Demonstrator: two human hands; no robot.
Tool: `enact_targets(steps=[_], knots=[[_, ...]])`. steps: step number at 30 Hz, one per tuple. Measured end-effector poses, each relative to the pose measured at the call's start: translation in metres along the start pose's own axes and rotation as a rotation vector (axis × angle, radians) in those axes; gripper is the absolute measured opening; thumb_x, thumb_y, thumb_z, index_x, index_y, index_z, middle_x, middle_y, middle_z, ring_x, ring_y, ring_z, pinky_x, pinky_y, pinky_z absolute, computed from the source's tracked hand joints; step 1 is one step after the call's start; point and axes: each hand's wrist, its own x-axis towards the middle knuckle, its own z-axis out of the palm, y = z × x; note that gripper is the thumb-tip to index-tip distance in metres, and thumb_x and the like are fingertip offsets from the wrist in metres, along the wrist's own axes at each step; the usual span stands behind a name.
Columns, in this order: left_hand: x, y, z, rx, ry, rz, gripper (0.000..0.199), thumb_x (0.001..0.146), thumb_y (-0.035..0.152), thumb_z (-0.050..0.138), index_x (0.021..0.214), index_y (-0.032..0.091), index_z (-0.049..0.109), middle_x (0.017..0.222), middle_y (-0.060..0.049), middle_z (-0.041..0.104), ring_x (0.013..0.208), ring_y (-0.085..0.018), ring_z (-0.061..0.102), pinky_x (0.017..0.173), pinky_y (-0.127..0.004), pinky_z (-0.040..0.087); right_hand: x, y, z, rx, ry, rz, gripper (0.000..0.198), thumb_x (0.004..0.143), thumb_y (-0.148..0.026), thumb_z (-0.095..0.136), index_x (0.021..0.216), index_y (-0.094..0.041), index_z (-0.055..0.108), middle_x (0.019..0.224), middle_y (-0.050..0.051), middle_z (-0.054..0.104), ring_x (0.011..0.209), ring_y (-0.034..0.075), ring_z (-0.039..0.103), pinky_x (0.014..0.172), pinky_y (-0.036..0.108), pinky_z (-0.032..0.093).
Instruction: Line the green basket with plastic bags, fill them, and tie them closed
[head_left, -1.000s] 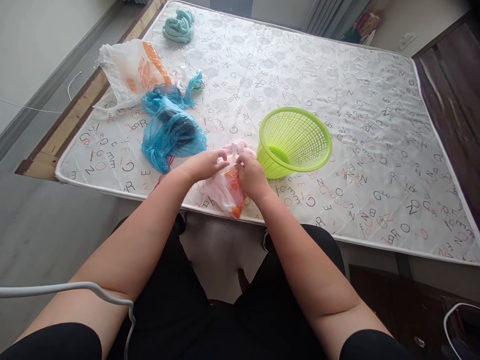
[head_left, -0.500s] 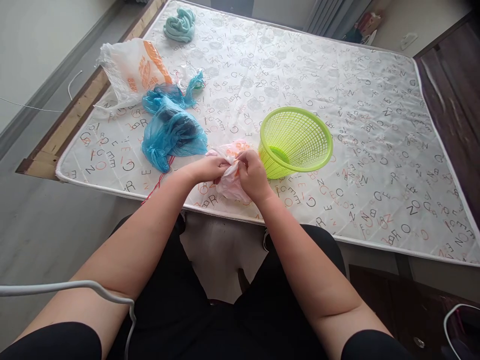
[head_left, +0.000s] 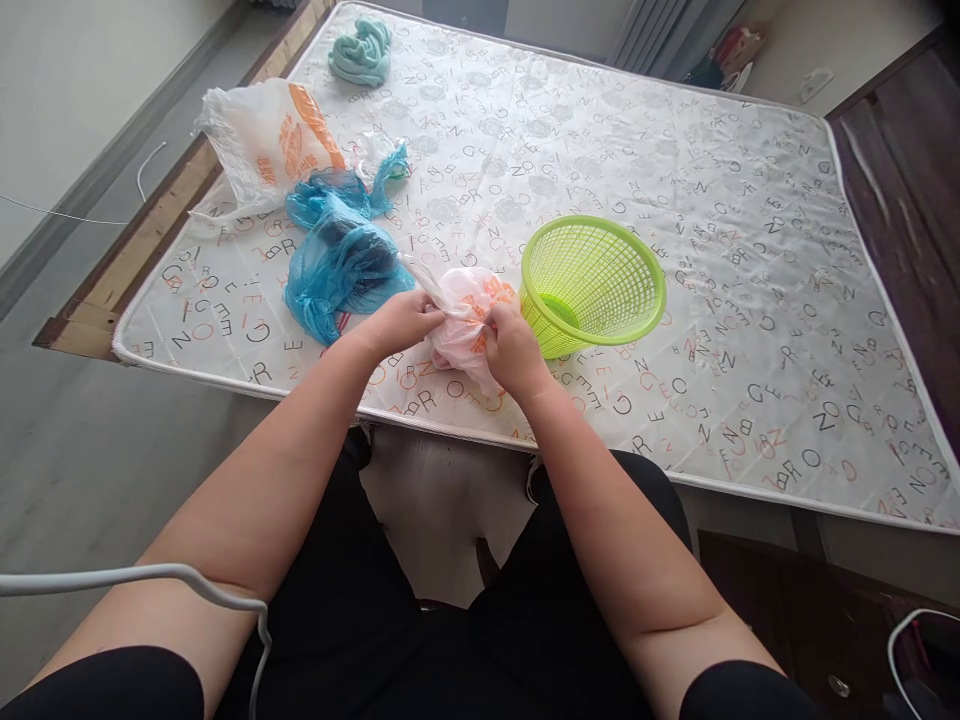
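Between my hands, near the front edge of the mattress, is a crumpled pale pink plastic bag (head_left: 466,345) with orange print. My left hand (head_left: 405,322) pinches a twisted whitish end of it, which sticks out toward the upper left. On the other side, my right hand (head_left: 516,348) is closed on the bag's printed right part. What lies inside the bag cannot be made out. Just beyond my right hand, a green mesh basket (head_left: 551,345) leans with its mouth toward me. Left of my left hand lies a blue plastic bag (head_left: 330,285) with something dark in it.
The letter-printed mattress (head_left: 750,300) lies on a wooden frame (head_left: 97,320). Farther back on the left are a white plastic bag with orange print (head_left: 255,140) and a teal cloth (head_left: 361,52). A grey cable (head_left: 135,575) crosses my left arm.
My hands have moved slightly apart. The pink bag is more exposed between them, and its twisted end now shows above my left hand. The basket stays where it was.
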Motion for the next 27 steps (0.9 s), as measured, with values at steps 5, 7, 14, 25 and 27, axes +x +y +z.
enact_targets(steps=[5, 7, 14, 25, 27], knots=[[-0.001, 0.007, 0.002, 0.072, 0.214, 0.072, 0.016, 0.086, 0.028, 0.063, 0.094, 0.018, 0.072, 0.087, -0.005, 0.070, 0.082, -0.020, 0.061, 0.082, -0.034, 0.051, -0.002, -0.008, -0.005, -0.139, -0.092, -0.011, 0.015, 0.097, -0.018, 0.045, 0.100, -0.022, 0.060, 0.111, 0.013, 0.067, 0.106, 0.028, 0.060, 0.098, 0.045, 0.051], [-0.002, 0.010, 0.003, 0.132, 0.256, 0.123, 0.009, 0.084, 0.024, 0.062, 0.088, 0.019, 0.069, 0.082, -0.003, 0.066, 0.079, -0.019, 0.058, 0.081, -0.034, 0.051, -0.002, -0.014, -0.008, -0.185, -0.134, -0.019, 0.016, 0.097, -0.019, 0.046, 0.098, -0.021, 0.062, 0.109, 0.013, 0.069, 0.107, 0.029, 0.061, 0.098, 0.045, 0.050], [-0.001, 0.006, 0.009, 0.065, 0.168, 0.332, 0.015, 0.088, 0.024, 0.061, 0.100, 0.020, 0.069, 0.107, -0.004, 0.070, 0.097, -0.019, 0.063, 0.090, -0.032, 0.054, -0.001, -0.022, -0.022, -0.110, -0.205, 0.092, 0.045, 0.103, -0.030, 0.042, 0.144, -0.030, 0.060, 0.104, 0.005, 0.076, 0.095, 0.025, 0.067, 0.087, 0.039, 0.051], [-0.003, 0.003, 0.015, 0.035, -0.030, 0.440, 0.021, 0.091, 0.029, 0.062, 0.106, 0.021, 0.073, 0.133, -0.008, 0.070, 0.111, -0.021, 0.067, 0.093, -0.033, 0.055, 0.002, -0.031, -0.025, -0.313, -0.324, 0.252, 0.037, 0.104, -0.032, 0.039, 0.119, -0.025, 0.072, 0.110, 0.011, 0.076, 0.100, 0.029, 0.069, 0.086, 0.040, 0.050], [-0.005, 0.006, 0.013, 0.019, -0.058, 0.475, 0.012, 0.087, 0.027, 0.062, 0.091, 0.019, 0.070, 0.137, -0.010, 0.067, 0.119, -0.023, 0.065, 0.093, -0.033, 0.055, 0.003, -0.033, -0.026, -0.345, -0.306, 0.320, 0.042, 0.107, -0.037, 0.033, 0.124, -0.023, 0.070, 0.111, 0.014, 0.076, 0.102, 0.033, 0.070, 0.088, 0.044, 0.051]])
